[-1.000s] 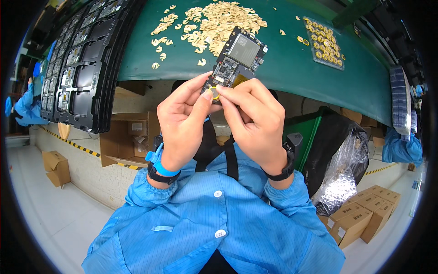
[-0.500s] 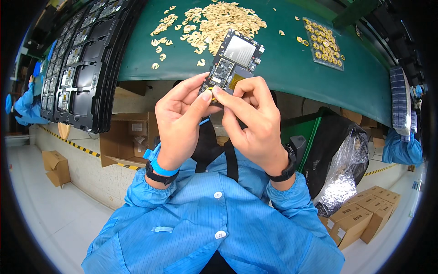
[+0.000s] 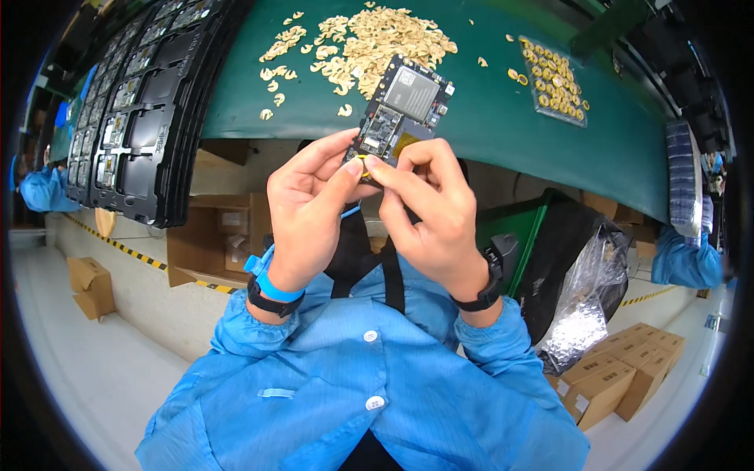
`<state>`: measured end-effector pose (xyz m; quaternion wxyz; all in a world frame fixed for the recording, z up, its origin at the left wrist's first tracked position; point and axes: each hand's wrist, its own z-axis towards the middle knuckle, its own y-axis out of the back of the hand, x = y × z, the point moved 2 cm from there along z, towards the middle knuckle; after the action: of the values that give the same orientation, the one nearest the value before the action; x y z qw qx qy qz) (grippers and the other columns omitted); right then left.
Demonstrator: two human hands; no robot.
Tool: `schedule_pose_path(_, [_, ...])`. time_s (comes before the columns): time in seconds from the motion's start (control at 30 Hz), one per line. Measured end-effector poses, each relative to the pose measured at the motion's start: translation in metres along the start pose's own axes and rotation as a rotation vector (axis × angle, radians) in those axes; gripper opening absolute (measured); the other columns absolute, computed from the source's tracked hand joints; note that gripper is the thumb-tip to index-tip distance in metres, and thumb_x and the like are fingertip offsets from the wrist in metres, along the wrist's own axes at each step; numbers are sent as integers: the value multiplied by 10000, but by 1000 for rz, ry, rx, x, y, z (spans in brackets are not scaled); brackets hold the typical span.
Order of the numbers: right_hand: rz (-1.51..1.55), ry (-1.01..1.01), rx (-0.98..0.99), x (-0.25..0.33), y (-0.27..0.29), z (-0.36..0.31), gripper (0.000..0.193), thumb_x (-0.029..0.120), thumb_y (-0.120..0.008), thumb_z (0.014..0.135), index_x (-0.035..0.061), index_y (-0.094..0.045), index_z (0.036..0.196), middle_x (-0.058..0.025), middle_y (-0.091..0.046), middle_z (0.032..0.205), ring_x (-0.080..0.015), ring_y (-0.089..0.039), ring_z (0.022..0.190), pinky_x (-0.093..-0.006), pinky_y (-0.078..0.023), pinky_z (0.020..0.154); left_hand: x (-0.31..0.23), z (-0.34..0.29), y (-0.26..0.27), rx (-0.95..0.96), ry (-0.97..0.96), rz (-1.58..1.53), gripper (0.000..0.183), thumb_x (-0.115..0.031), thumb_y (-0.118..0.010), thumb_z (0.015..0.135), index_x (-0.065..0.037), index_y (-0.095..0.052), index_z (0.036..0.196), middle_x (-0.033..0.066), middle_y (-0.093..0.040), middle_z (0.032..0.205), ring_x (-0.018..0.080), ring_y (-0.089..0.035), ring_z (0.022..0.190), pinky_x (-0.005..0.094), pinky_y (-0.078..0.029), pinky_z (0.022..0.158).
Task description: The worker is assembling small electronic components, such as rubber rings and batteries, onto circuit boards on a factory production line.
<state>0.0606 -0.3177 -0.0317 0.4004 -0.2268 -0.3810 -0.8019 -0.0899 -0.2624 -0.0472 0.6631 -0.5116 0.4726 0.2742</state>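
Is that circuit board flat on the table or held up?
Held up: the left hand grips the circuit board, its near end jutting past the green table.

Cardboard boxes [image 3: 611,388] stand together on the floor [image 3: 106,385] near a clear plastic bag [image 3: 587,294].

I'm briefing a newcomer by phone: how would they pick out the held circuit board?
Find the green table, then the left hand and right hand meeting below its near edge. The circuit board slants up from them, silver plate at top. Unlike the parts in the black trays at left, it is hand-held.
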Motion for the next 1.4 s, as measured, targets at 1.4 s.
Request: schedule_pose_path(1.4, [-7, -565, -7, -208, 72, 183, 186, 109, -674, 959, -44, -737, 1045, -75, -731, 845, -122, -685, 704, -268, -552, 616, -36, 3, 90, -31, 60, 224, 227, -26, -581, 1027, 69, -646, 1222, 176, -743, 1096, 244, -753, 985, 315, -605, 834])
